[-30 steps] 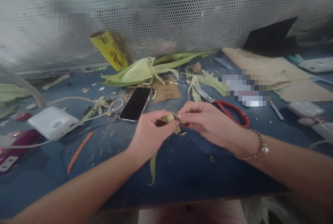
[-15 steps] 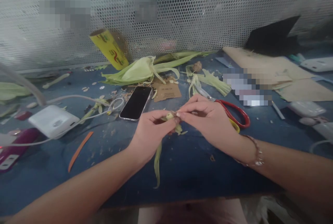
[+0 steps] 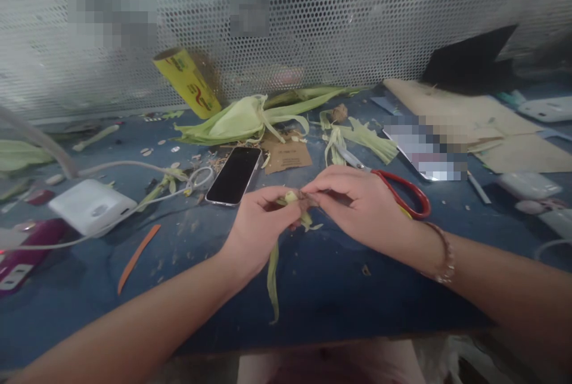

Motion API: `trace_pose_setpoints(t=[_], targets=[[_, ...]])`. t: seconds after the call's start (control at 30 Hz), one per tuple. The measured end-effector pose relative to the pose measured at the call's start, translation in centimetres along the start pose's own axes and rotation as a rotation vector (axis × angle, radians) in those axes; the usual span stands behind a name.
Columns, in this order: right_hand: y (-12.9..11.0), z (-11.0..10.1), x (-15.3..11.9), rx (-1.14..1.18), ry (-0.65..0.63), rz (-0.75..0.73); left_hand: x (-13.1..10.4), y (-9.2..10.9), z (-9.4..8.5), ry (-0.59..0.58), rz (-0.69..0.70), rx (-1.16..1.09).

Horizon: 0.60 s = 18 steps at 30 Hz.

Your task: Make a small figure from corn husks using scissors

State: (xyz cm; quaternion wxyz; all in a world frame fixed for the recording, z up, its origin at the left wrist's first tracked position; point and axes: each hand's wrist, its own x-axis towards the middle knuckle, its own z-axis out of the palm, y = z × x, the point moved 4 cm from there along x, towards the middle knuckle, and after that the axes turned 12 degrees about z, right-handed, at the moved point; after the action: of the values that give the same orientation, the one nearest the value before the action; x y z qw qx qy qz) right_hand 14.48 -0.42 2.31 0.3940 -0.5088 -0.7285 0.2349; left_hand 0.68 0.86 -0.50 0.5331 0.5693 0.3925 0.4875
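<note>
Between thumb and fingers, my left hand pinches a small bundle of pale green corn husk. From beneath that hand a long narrow husk strip hangs down toward the table's front edge. My right hand is closed in a pinch at the bundle's right side, its fingertips against those of the left. What it grips there is too small to make out. Red-handled scissors lie partly hidden behind my right hand. Beyond my left hand rests a dark-screened phone.
Large corn husks lie at the back beside a leaning yellow tube. A brown card sits behind the phone. On the left are a white charger with cables and an orange strip. Brown paper lies at right.
My right hand has shifted slightly, its fingers still meeting the bundle. The hanging husk strip has swung a little to the right. My left hand has stayed nearly in place.
</note>
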Motion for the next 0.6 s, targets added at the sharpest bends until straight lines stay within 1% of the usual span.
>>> trace_pose_setpoints(t=[0.13, 0.23, 0.33, 0.47, 0.6], targets=[[-0.4, -0.2, -0.1, -0.075, 0.025, -0.084, -0.1, 0.0, -0.2, -0.015, 0.034, 0.046], [-0.6, -0.3, -0.1, -0.111, 0.045, -0.138, -0.2, 0.2, -0.3, -0.039, 0.083, 0.130], [-0.7, -0.3, -0.2, -0.150, 0.059, -0.188, -0.3, 0.8, -0.2, -0.060, 0.168, 0.246], [-0.8, -0.3, -0.3, -0.207, 0.063, -0.213, -0.4, 1.6, 0.1, -0.049, 0.322, 0.399], [-0.9, -0.3, -0.5, -0.267, 0.059, -0.256, -0.6, 1.7, 0.2, -0.058, 0.371, 0.476]])
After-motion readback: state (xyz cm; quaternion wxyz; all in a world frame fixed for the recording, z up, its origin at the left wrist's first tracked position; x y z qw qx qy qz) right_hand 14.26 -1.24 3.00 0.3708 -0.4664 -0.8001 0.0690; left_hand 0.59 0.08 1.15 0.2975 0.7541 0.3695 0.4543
